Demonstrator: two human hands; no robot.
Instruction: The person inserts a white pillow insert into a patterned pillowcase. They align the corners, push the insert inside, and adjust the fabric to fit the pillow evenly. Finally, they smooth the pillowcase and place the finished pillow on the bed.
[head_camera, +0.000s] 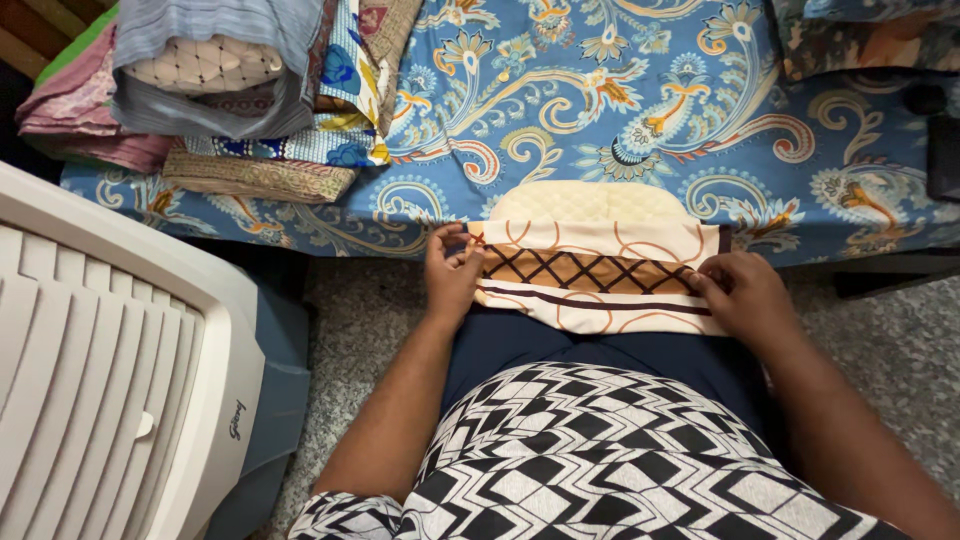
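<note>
Bed (600, 100) with blue paisley sheet ahead. Cloth (590, 275) lay folded at bed edge between hands; left hand (452, 272) and right hand (745, 295) pinched its ends. Folded pile (220, 90) sat far left; folding seemingly near done.

A folded cloth (598, 275) is seen at the centre of the frame, laid over the near edge of a bed (640, 110). Its left end is pinched by the left hand (452, 272); its right end is pressed by the right hand (745, 295). A pile of folded fabrics (215, 90) is set on the bed at upper left. An air cooler (110, 360) is placed at lower left, on the floor (340, 330).
</note>
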